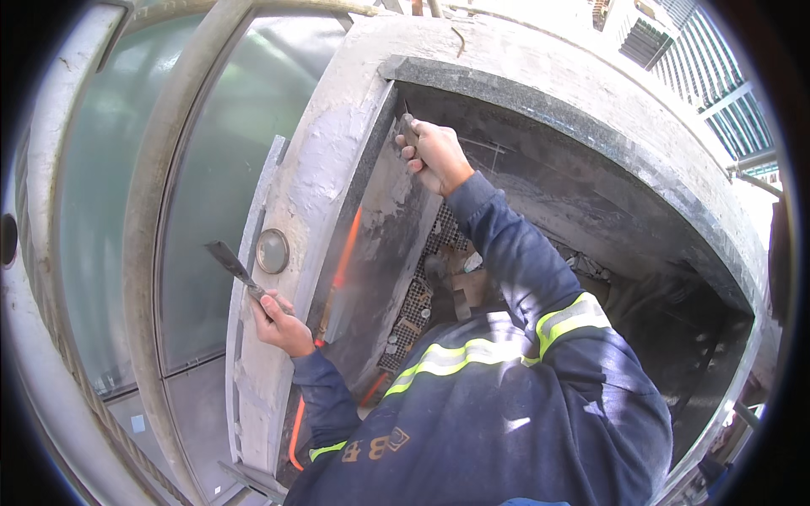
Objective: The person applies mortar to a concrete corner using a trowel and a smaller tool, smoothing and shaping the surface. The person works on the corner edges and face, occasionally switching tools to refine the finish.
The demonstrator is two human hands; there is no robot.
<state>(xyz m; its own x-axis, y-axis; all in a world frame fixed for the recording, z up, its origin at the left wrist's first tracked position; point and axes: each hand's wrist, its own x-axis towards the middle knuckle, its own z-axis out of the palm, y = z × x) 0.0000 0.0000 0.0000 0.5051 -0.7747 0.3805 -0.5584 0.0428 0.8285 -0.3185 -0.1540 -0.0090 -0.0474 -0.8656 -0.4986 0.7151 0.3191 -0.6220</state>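
Observation:
My left hand (283,327) is closed round the handle of a putty knife (229,261). Its dark, flat blade points up and away to the left, in front of the glass, apart from the plastered wall edge (316,177). Higher up, at the upper left corner of the opening, my right hand (440,158) grips a small tool with a grey handle (409,131). Only a thin dark tip shows beyond that handle, so its kind is unclear. The tip is near the grey stone edging (489,82); whether it touches cannot be seen.
A round glass-faced disc (272,250) sits on the wall edge near my left hand. An orange cord (344,257) runs down inside the opening. Large glass panels (240,160) and metal poles (152,185) stand at left. Debris lies on the mosaic floor (413,308) below.

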